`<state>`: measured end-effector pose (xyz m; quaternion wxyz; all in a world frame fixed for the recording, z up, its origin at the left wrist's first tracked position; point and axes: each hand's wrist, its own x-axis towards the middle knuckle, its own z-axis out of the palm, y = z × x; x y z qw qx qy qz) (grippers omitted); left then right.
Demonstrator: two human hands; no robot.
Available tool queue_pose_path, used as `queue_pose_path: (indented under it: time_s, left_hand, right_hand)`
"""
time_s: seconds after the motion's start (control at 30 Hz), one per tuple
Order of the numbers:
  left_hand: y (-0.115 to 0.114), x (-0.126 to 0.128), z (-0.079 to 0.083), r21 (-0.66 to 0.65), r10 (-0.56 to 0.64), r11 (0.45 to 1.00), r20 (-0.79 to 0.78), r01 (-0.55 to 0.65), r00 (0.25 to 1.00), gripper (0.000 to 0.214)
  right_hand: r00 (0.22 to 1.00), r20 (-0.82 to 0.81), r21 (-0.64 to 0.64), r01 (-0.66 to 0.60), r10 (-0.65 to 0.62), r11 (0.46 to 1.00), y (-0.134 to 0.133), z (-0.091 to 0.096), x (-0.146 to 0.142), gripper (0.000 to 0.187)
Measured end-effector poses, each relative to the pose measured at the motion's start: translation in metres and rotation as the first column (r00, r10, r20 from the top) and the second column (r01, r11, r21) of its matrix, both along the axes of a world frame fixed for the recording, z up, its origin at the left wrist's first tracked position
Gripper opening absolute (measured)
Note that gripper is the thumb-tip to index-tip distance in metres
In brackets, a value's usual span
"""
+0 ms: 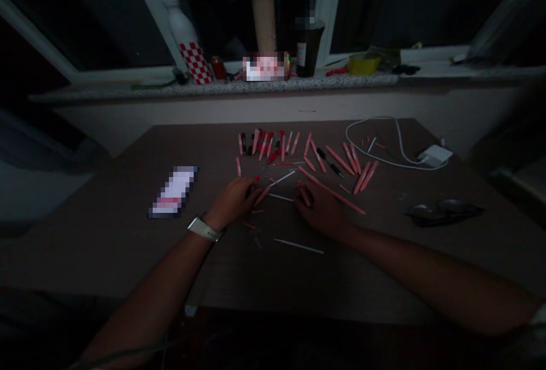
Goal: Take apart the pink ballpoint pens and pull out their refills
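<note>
**Q:** Head view: the hands?

**A:** Left hand [232, 202] lies curled, fingers together at a pink pen barrel [262, 195]; a pinch cannot be confirmed. Right hand [321, 208] is bent over a short pink barrel [305, 196], grip likewise unclear.

**Q:** Parts?

**A:** All located on the brown board [264, 282]: more pink barrels [350, 159] across its far half, a white refill tube [281, 179] between the hands. Eyeglasses [443, 213] and a white power adapter [435, 155] lie toward its right side.
</note>
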<state>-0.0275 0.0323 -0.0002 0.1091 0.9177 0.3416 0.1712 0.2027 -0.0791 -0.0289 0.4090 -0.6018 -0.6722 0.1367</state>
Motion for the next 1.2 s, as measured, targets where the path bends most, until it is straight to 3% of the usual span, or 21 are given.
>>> queue_pose_path:
  time_s: [0.4, 0.63, 0.8, 0.97, 1.2]
  left_hand:
    - [0.005, -0.003, -0.008, 0.017, -0.079, 0.997, 0.068, 0.078, 0.995, 0.011]
    - [0.004, -0.005, -0.008, 0.059, -0.053, 0.997, 0.109, 0.047, 0.993, 0.017]
    - [0.004, -0.007, -0.007, 0.092, -0.004, 0.996, 0.06, -0.002, 0.998, 0.024]
    - [0.001, -0.008, -0.001, 0.109, -0.008, 0.994, -0.039, 0.013, 0.999, 0.024]
    - [-0.002, -0.008, 0.005, 0.133, -0.043, 0.99, -0.036, 0.047, 0.998, 0.022]
  right_hand:
    - [0.997, -0.072, -0.067, -0.008, 0.003, 0.998, 0.001, -0.001, -0.001, 0.025]
    - [0.996, -0.093, -0.069, -0.016, 0.01, 0.997, 0.001, 0.0, -0.002, 0.026]
    - [0.995, -0.096, -0.063, -0.018, 0.012, 0.998, 0.002, -0.003, -0.001, 0.025]
    - [0.993, -0.119, -0.043, -0.009, 0.004, 0.999, 0.004, -0.008, -0.001, 0.025]
    - [0.994, -0.111, -0.046, -0.005, 0.0, 0.999, 0.004, -0.009, 0.0, 0.025]
